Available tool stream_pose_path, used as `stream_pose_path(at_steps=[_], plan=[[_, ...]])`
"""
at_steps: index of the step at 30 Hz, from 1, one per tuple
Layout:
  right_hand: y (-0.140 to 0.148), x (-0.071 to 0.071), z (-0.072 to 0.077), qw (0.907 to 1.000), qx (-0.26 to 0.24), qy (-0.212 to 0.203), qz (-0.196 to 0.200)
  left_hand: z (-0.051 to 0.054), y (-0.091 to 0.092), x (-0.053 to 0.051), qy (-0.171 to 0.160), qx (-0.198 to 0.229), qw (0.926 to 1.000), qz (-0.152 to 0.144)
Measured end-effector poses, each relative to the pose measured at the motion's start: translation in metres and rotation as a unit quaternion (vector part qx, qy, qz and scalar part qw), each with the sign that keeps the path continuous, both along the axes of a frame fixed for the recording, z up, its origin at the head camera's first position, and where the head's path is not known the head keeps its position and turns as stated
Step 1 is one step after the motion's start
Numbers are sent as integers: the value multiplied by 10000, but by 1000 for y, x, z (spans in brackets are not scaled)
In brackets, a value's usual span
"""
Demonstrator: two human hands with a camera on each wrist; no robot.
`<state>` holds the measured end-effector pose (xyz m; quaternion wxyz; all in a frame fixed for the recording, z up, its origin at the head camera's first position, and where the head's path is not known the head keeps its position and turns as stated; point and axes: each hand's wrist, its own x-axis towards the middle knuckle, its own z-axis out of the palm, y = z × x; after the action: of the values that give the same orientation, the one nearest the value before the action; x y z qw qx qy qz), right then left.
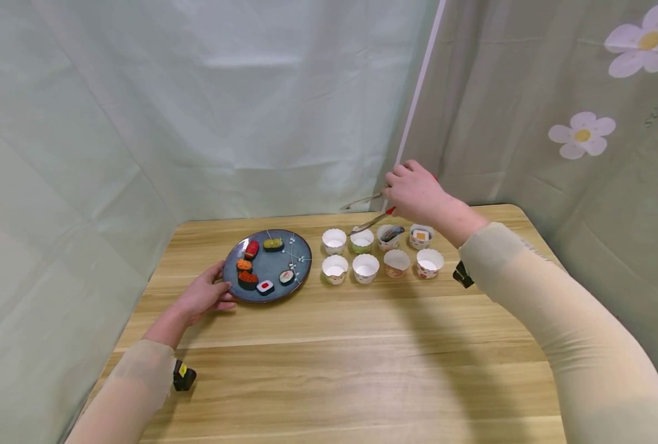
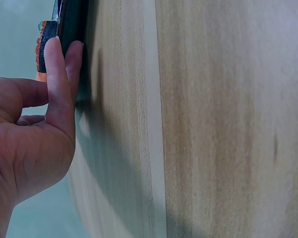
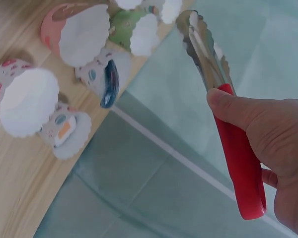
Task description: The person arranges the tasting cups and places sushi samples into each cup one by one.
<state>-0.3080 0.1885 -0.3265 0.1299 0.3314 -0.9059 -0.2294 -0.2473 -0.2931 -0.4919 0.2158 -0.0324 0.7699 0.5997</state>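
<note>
A round blue plate (image 1: 273,271) with a branch pattern bears several sushi pieces: a red-topped one (image 1: 251,249), a yellow-green one (image 1: 274,244), orange-topped ones (image 1: 247,279) and small rolls (image 1: 265,287). My left hand (image 1: 209,291) holds the plate's left rim; in the left wrist view the fingers (image 2: 59,84) lie at its edge. Raised above the paper cups, my right hand (image 1: 414,192) grips red-handled metal tongs (image 3: 241,163). Their arms are spread, with nothing visible between the tips. One back cup (image 1: 388,244) holds a dark blue, fish-like piece (image 3: 110,84).
Paper baking cups stand in two rows right of the plate. The back right one (image 1: 413,243) holds a white piece with an orange centre (image 1: 420,235). A green cup (image 1: 361,246) stands under the tongs' tips. Curtains (image 1: 284,123) hang behind the wooden table (image 1: 329,370).
</note>
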Motion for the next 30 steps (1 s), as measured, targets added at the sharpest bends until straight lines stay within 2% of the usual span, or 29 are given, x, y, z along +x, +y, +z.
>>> stream_pose_path(at_steps=[8,15,22,30], plan=[[-14,-2,-11,9998,-148,-135,31,3,2,2,25,-3,10000,31],[-25,-2,-20,9997,-182,-38,126,2,5,1,-36,-76,9999,138],[-38,-4,-28,9995,-173,-17,251,2,5,2,10,-24,10000,61],[-56,-7,-33,9995,-157,-248,66,4,3,2,-13,-65,10000,55]])
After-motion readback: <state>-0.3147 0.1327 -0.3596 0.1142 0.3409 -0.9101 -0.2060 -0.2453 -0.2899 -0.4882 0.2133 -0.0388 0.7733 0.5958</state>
